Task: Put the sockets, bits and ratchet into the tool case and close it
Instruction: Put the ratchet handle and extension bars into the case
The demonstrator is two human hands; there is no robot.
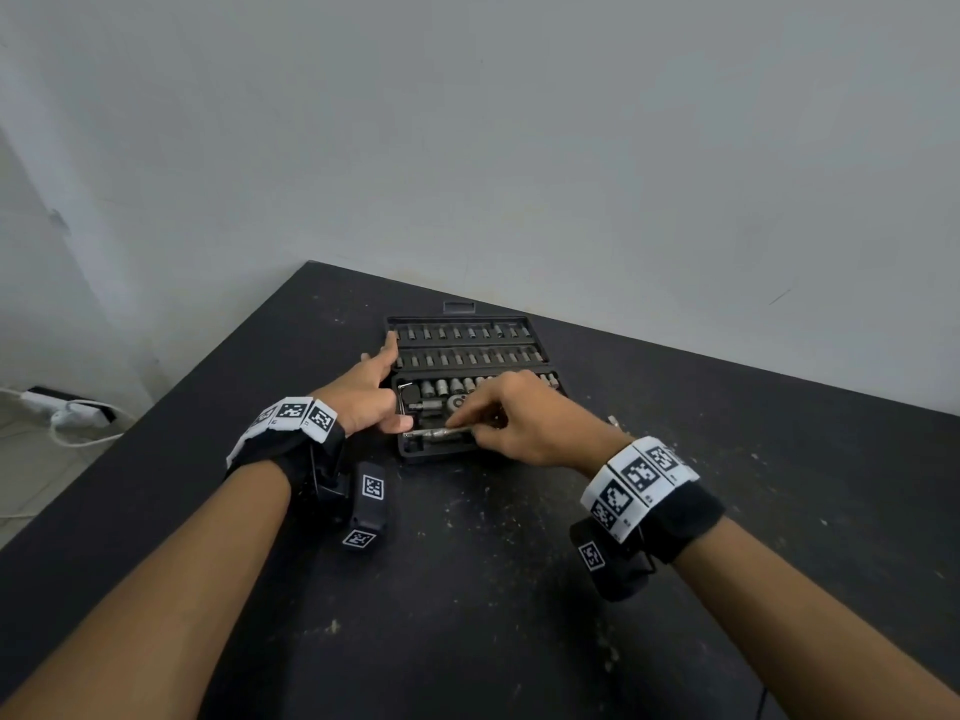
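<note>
A black tool case lies open on the dark table. Its far half holds two rows of bits. Its near half holds a row of sockets and the ratchet head. My left hand rests against the case's left edge, index finger stretched along it and thumb touching the near left side. My right hand pinches a slim metal extension bar that lies in a slot near the case's front. The right hand hides the case's near right part.
A small metal piece lies on the table just right of my right hand. The table's far edge meets a grey wall. A white power strip and cables lie on the floor off the table's left side.
</note>
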